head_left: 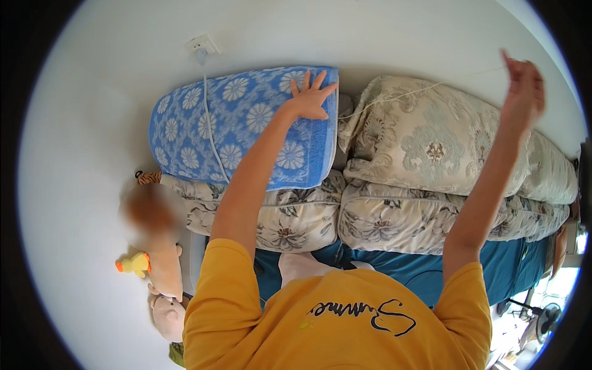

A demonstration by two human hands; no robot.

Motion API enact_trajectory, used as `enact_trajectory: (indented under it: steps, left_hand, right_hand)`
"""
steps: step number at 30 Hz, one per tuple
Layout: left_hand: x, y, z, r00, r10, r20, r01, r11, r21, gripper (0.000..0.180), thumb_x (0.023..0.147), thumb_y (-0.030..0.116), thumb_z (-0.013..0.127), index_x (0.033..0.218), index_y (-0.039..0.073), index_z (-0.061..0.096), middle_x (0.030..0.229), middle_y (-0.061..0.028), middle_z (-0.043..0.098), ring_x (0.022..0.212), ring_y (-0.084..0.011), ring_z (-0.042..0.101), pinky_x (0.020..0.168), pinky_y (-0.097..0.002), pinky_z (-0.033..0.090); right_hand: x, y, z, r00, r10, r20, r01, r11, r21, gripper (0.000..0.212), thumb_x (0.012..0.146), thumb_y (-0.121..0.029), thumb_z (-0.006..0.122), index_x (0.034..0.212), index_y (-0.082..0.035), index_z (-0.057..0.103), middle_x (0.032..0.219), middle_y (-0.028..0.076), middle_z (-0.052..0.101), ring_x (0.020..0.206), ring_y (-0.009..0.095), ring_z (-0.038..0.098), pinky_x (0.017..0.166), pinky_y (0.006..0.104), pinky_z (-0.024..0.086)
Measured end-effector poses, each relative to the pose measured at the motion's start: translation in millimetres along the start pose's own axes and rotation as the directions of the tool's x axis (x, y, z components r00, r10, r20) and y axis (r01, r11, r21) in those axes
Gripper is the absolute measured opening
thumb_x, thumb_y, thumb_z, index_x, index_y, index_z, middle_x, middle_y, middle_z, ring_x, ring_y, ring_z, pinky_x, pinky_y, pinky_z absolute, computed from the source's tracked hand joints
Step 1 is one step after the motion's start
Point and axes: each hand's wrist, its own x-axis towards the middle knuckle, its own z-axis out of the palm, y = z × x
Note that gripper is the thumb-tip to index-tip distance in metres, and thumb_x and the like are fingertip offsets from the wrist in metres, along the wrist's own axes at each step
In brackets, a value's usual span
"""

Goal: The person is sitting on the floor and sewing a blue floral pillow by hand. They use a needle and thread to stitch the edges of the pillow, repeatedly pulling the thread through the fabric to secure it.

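My left hand (310, 100) lies flat with fingers spread on a blue towel (246, 117) with white flowers, near its right edge. The towel covers a large, bulky cushion-like form against the wall. Raised at the upper right, my right hand (524, 92) has its fingers drawn together on a thin pale thread (425, 87). That thread runs from beside the towel's right edge, across a cream patterned cushion (435, 145), up to my right hand. Whether a needle is in the fingers is too small to tell.
Below the towel and cream cushion sit floral cushions (394, 216) on a teal sheet (518, 265). A white cable (206, 114) hangs from a wall socket (202, 46) over the towel. Plush toys, including a yellow duck (137, 264), lie at left; a fan (547, 319) stands lower right.
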Motion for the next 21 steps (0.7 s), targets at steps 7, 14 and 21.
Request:
enact_trajectory:
  steps: [7, 14, 21]
  left_hand:
    - [25, -6, -11, 0.990, -0.133, -0.037, 0.135, 0.989, 0.056, 0.081, 0.075, 0.040, 0.066, 0.143, 0.027, 0.025, 0.152, -0.0055, 0.008, 0.139, -0.0358, 0.000, 0.104, -0.0661, -0.002]
    - [36, -1, -14, 0.990, -0.143, 0.008, 0.142, 0.987, 0.070, 0.080, 0.077, 0.037, 0.066, 0.144, 0.027, 0.023, 0.152, -0.0064, 0.006, 0.138, -0.0378, -0.001, 0.103, -0.0682, -0.001]
    - [35, -6, -9, 0.991, -0.134, -0.010, 0.135, 0.988, 0.069, 0.080, 0.077, 0.038, 0.067, 0.143, 0.029, 0.023, 0.153, -0.0056, 0.005, 0.138, -0.0376, -0.002, 0.103, -0.0682, -0.002]
  right_hand:
    - [-175, 64, 30, 0.394, 0.911, 0.127, -0.870, 0.413, -0.270, 0.011, 0.088, -0.010, 0.056, 0.094, -0.003, 0.062, 0.083, 0.009, 0.065, 0.079, 0.013, 0.061, 0.076, 0.0285, 0.053]
    - [-275, 104, 95, 0.317, 0.948, 0.032, -0.930, 0.318, -0.186, 0.009, 0.085, -0.007, 0.059, 0.090, 0.000, 0.062, 0.069, 0.003, 0.061, 0.059, 0.009, 0.058, 0.049, 0.0259, 0.050]
    - [-286, 95, 115, 0.357, 0.933, -0.045, -0.893, 0.327, -0.310, 0.013, 0.085, -0.009, 0.060, 0.086, 0.005, 0.061, 0.067, 0.005, 0.060, 0.053, 0.010, 0.058, 0.042, 0.0251, 0.050]
